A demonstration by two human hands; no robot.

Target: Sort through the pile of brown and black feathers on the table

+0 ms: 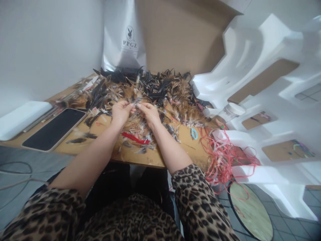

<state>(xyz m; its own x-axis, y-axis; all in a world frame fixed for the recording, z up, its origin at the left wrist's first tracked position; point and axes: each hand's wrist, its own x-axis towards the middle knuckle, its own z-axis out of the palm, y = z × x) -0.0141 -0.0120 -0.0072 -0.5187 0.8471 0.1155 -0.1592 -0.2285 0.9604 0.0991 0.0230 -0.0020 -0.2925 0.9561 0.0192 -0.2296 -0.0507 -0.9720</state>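
Note:
My left hand [121, 113] and my right hand [149, 113] meet above the table, with thumbs and fingertips pinched close together. A small tuft of brown feathers [135, 95] rises from between the fingertips; where it ends against the pile behind is hard to make out. Around both hands lies a heap of brown feathers [181, 87] and black feathers [160, 83]. Below the hands, near the table's front edge, is a bundle of red string [135, 138].
A phone [55, 129] and a white box-like object [23, 118] lie at left. Behind the feathers stands a white printed bag [124, 40]. To the right are a blue ring [194, 134], tangled pink string [220, 157], a lidded jar [232, 112] and white foam pieces [250, 57].

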